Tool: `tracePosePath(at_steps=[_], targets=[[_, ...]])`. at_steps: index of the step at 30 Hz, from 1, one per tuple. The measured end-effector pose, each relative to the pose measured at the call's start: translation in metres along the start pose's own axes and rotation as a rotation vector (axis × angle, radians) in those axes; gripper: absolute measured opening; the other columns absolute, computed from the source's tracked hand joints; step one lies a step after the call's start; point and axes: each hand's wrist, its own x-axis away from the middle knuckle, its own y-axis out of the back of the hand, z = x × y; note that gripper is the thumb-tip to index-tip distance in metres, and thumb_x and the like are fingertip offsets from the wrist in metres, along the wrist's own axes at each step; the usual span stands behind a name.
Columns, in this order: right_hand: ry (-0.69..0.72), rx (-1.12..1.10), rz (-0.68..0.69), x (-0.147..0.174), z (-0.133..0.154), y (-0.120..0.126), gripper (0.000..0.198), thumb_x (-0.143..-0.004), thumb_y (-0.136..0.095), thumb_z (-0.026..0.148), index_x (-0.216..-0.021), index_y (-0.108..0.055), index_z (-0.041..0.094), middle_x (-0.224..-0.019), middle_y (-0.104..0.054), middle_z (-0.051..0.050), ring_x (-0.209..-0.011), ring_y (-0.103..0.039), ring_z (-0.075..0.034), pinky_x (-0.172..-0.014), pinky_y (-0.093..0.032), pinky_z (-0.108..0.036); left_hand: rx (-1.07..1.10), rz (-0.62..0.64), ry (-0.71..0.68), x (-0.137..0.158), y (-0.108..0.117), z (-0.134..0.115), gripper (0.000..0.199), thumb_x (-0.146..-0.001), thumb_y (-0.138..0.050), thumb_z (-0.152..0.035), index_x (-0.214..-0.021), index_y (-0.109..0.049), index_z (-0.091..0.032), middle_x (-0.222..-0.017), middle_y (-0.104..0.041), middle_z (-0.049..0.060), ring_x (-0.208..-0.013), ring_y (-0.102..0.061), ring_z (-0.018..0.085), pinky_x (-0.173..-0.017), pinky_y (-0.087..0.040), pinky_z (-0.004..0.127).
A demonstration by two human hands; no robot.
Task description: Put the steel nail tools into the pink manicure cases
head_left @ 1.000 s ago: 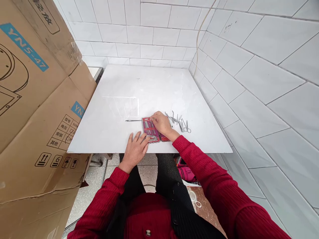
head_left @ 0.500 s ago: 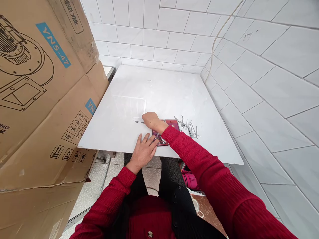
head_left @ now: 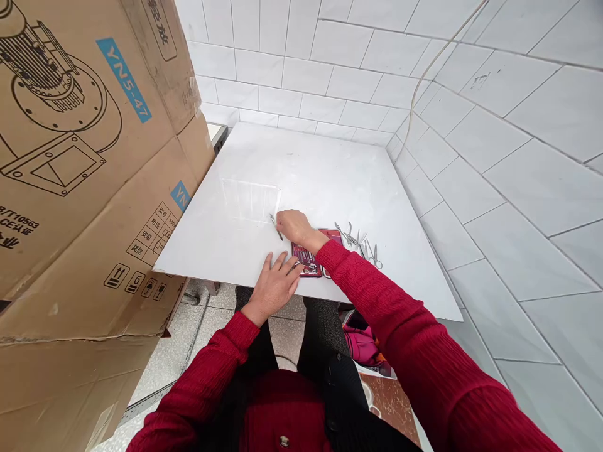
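Note:
My right hand [head_left: 294, 227] is closed, pinching a slim metal tool [head_left: 277, 228] whose ends show at the left of my fingers; its exact kind is too small to make out. Beneath this hand and wrist lies an open red manicure case [head_left: 306, 256], small metal tools set in its near half. Part of its other half is hidden by my right forearm. My left hand [head_left: 276, 284] has its fingers spread, with the fingertips at the case's lower left corner. Several loose metal tools [head_left: 360, 242], scissors among them, lie on the white tabletop right of the case.
The white table [head_left: 249, 150] meets tiled walls [head_left: 311, 75] at the back and right. A large cardboard box [head_left: 117, 188] stands along the left edge. A pale cable [head_left: 419, 88] hangs down the corner. Pink fabric [head_left: 362, 345] lies below the table's front edge.
The slim tool pointed left from my right hand; it has turned to slant down beside my fingers. My left hand stays at the case. The whole view has shifted slightly.

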Motion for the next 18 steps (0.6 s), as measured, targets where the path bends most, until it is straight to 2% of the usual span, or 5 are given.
tracePosePath(at_steps=[4,7,10,18], targets=[[-0.116,0.009,0.022,-0.004,0.008,0.004,0.030,-0.096,-0.059,0.030,-0.112,-0.075,0.011,-0.110,-0.076,-0.021,-0.106,-0.071,-0.032,-0.083,-0.055,-0.035,0.001,0.000,0.000,0.000,0.000,0.000,0.034,-0.103,-0.046,-0.027,-0.134,-0.061,-0.025,-0.141,-0.062,0.008,-0.140,-0.049,0.033,-0.117,-0.034,0.061],[-0.127,0.029,0.069,-0.010,0.018,0.006,0.029,-0.092,-0.060,0.015,-0.115,-0.075,0.010,-0.114,-0.075,-0.022,-0.107,-0.072,-0.032,-0.085,-0.057,-0.036,0.004,0.002,-0.001,0.000,0.000,0.000,0.034,-0.104,-0.045,-0.027,-0.134,-0.061,-0.024,-0.141,-0.062,0.008,-0.139,-0.049,0.033,-0.117,-0.034,0.062],[-0.107,0.056,0.084,-0.016,0.026,0.007,0.031,-0.087,-0.060,0.006,-0.114,-0.076,0.011,-0.115,-0.074,-0.023,-0.106,-0.073,-0.031,-0.085,-0.057,-0.036,0.004,0.003,-0.004,0.000,0.000,0.000,0.035,-0.104,-0.045,-0.027,-0.134,-0.061,-0.024,-0.142,-0.062,0.008,-0.139,-0.049,0.033,-0.117,-0.034,0.061],[0.051,0.202,0.110,-0.011,0.038,0.001,0.030,-0.082,-0.063,0.000,-0.107,-0.076,0.009,-0.106,-0.076,-0.023,-0.104,-0.073,-0.031,-0.083,-0.056,-0.035,-0.014,0.012,-0.004,0.000,0.001,0.000,0.036,-0.104,-0.043,-0.028,-0.136,-0.060,-0.024,-0.143,-0.061,0.008,-0.138,-0.050,0.033,-0.116,-0.035,0.061]])
